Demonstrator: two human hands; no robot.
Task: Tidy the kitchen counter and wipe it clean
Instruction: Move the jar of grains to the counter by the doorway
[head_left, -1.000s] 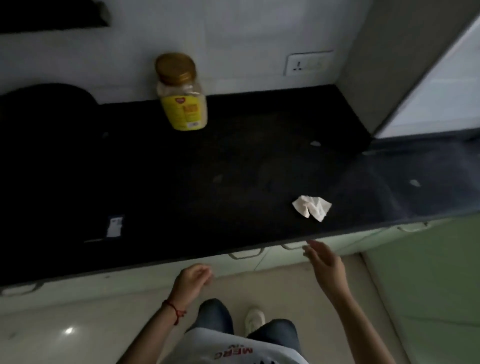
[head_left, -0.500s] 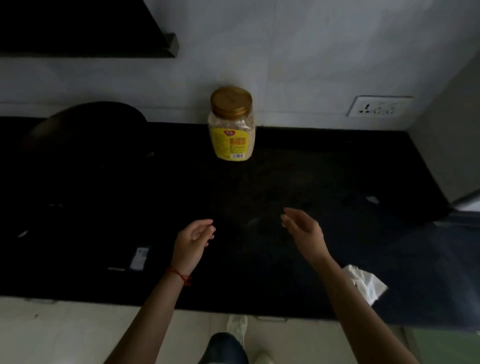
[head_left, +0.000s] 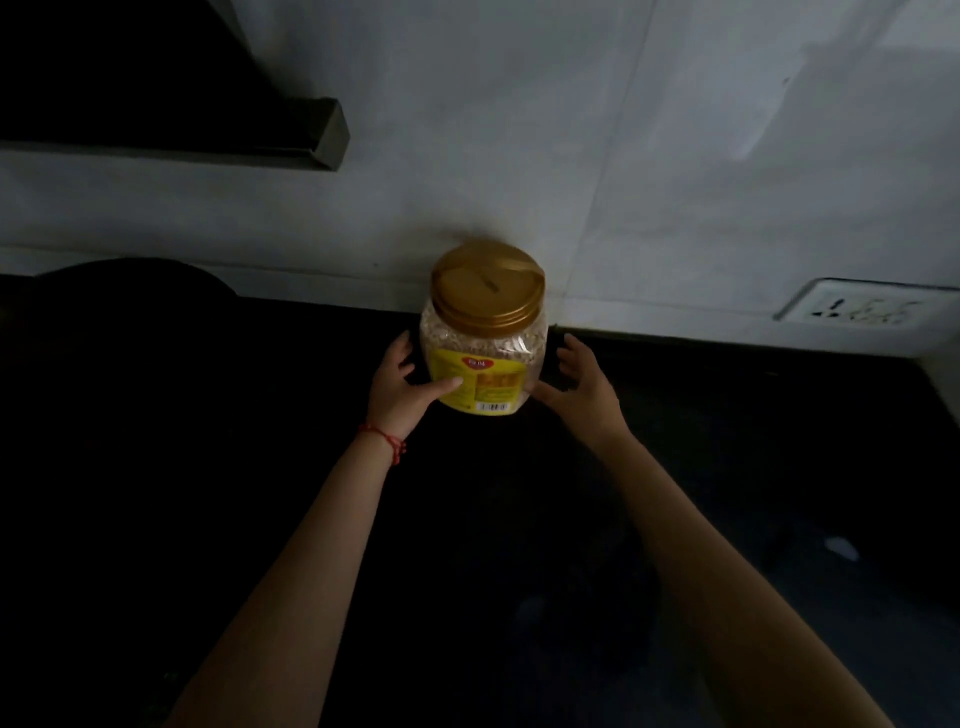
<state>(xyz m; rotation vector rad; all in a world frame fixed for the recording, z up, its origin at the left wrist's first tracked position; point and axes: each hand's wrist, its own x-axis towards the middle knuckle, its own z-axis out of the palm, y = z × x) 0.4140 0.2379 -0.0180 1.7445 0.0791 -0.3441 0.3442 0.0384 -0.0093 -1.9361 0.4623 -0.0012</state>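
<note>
Counter (head_left: 727, 467), black and dim, is filling the lower half of the frame, and your jar (head_left: 483, 338) is standing on it at centre, close to the white wall (head_left: 571, 156). You are looking at a clear plastic jar with a gold screw lid (head_left: 488, 286) closed on top and a yellow label (head_left: 480, 387) on its front; it is holding pale, grainy contents that are reaching up to the neck. Your left hand (head_left: 397, 387) is gripping the jar's left side, thumb lying across the label and fingers curling behind. Your right hand (head_left: 582, 387) is reaching in at the jar's right side with fingers spread and curved; the thumb is touching the jar's lower edge, but I cannot tell whether the fingers are gripping it. A red thread (head_left: 384, 441) is circling your left wrist. A wall socket (head_left: 857, 306) is sitting at right, and a dark shelf (head_left: 171, 124) is hanging in the upper left.
</note>
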